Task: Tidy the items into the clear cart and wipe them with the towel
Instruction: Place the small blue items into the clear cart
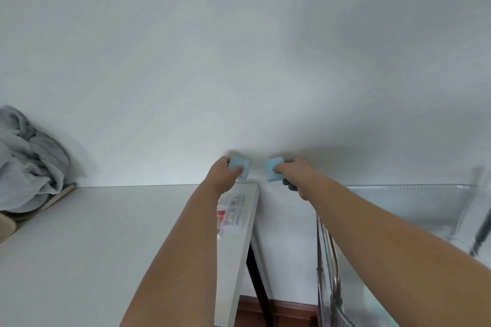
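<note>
Smooth white table, each of two hands clutching one soft blue square pad.

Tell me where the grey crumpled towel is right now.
In the head view, the grey crumpled towel lies at the far left, at the back of the white table against the wall, well away from both hands.

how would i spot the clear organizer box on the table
Find the white table and follow it to its right edge by the wall. The clear organizer box lies flat there, under the left forearm; alone there, it shows pink and red contents in small compartments.
</note>
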Demonstrator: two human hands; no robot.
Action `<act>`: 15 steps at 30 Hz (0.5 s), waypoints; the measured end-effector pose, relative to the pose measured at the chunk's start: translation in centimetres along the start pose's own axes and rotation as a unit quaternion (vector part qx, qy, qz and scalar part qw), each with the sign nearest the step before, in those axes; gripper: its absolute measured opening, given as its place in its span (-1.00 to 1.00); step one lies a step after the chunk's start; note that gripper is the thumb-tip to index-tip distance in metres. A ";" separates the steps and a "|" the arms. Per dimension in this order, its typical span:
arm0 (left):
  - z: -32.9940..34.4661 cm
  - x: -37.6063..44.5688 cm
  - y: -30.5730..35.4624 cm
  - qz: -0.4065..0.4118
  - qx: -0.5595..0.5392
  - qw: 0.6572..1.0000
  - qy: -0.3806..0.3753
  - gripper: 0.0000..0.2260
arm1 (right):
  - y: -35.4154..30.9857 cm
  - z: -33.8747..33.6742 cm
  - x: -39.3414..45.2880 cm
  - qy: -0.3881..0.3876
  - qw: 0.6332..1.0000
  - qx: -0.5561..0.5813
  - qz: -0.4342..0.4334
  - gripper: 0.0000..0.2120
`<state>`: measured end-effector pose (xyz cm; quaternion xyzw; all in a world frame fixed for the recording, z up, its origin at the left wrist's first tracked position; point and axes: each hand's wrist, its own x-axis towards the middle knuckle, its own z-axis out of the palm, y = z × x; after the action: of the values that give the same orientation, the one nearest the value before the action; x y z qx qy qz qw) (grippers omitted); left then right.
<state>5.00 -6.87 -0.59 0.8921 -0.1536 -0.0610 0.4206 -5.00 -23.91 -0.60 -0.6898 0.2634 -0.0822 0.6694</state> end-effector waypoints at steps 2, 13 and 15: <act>0.2 -1.4 1.2 0.016 -0.096 0.995 -0.016 -0.77 | 0.0 -1.0 -1.0 0.022 0.998 0.047 -0.037 -0.82; 7.8 -9.7 10.3 0.038 -0.412 0.901 -0.128 -0.81 | 0.5 -8.9 -8.7 0.090 0.965 0.211 -0.128 -0.90; 9.3 -10.9 11.5 0.048 -0.415 0.898 -0.135 -0.80 | 0.9 -10.6 -9.7 0.107 0.961 0.216 -0.136 -0.91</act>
<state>-10.04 -17.03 2.05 0.6110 -0.2121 -0.2184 0.7307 -18.36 -28.59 1.76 -0.5454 0.2133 -0.3008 0.7527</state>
